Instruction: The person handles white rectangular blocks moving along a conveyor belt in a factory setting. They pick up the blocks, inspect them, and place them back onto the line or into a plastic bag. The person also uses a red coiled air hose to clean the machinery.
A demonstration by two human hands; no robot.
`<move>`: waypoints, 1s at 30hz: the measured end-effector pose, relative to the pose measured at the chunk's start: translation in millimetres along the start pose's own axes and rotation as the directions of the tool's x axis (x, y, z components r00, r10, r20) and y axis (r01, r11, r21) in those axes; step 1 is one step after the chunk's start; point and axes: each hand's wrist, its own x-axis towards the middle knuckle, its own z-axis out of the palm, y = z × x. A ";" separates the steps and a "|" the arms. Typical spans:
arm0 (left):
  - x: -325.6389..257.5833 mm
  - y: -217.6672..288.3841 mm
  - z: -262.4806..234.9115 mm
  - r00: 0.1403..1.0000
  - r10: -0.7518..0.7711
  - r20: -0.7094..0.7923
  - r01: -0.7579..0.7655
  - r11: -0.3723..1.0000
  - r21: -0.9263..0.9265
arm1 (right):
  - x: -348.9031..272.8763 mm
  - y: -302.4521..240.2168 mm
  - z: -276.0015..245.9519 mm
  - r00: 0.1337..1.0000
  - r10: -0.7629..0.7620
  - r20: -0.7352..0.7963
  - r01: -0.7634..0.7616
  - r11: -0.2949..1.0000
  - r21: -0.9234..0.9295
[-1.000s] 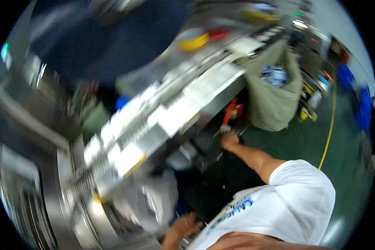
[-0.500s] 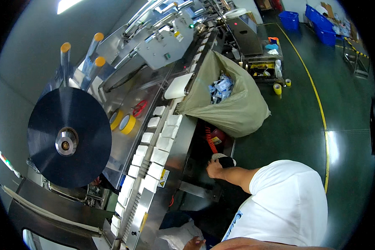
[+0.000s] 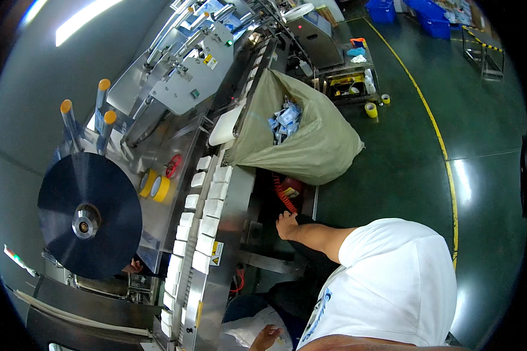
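Note:
My right arm reaches out from the white sleeve, and my right hand point(image 3: 286, 226) rests on my dark-trousered leg beside the machine frame. Its fingers are loosely bent and hold nothing I can see. Low in the picture, my left hand point(image 3: 267, 337) is over crumpled white plastic point(image 3: 243, 329), fingers partly spread with nothing visible in them; whether it touches the plastic I cannot tell. To the left of both hands runs a conveyor point(image 3: 188, 286) carrying white folded pads point(image 3: 205, 226) in two rows.
A large dark reel point(image 3: 108, 199) stands left, with another person's hand point(image 3: 134, 266) partly hidden behind it. Yellow tape rolls point(image 3: 160, 189) and red scissors point(image 3: 173, 165) lie on the machine. A greenish sack point(image 3: 328, 143) of blue-white packets leans on the conveyor. A trolley point(image 3: 348, 88) stands beyond.
The view has swung, so the machine and sack sit further left and the reel lower. The other person's hand now shows behind the reel. Both my hands remain in nearly the same places.

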 end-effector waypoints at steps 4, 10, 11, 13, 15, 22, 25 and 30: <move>18.9 10.1 -27.0 0.918 -0.357 0.171 0.392 0.758 -0.521 | -4.1 -10.0 -1.0 1.000 -0.024 -0.004 0.023 0.997 -0.077; 17.6 102.9 -94.9 0.777 -0.572 0.261 0.595 0.533 -0.601 | 4.2 -22.8 8.5 0.994 -0.102 0.047 0.107 0.988 -0.112; 13.3 116.2 -105.0 0.787 -0.599 0.149 0.532 0.537 -0.654 | 6.9 -22.6 10.2 0.993 -0.111 0.045 0.115 0.989 -0.094; 12.9 128.3 -121.7 0.819 -0.558 0.132 0.472 0.526 -0.707 | 14.4 -22.1 13.2 0.987 -0.154 0.053 0.157 0.986 -0.058; 11.7 132.5 -129.5 0.847 -0.527 0.074 0.407 0.553 -0.727 | 21.0 -23.2 16.6 0.984 -0.175 0.035 0.177 0.982 -0.063; -2.5 139.7 -124.4 0.893 -0.449 -0.027 0.269 0.582 -0.768 | 29.7 -59.3 22.8 0.962 -0.272 0.030 0.274 0.955 -0.113; -5.6 145.5 -118.5 0.883 -0.467 -0.049 0.282 0.612 -0.739 | 26.7 -83.1 28.5 0.968 -0.233 0.092 0.248 0.947 -0.203; -12.9 158.0 -111.5 0.895 -0.447 -0.001 0.291 0.584 -0.758 | 29.2 -104.3 34.5 0.971 -0.127 0.204 0.173 0.959 -0.224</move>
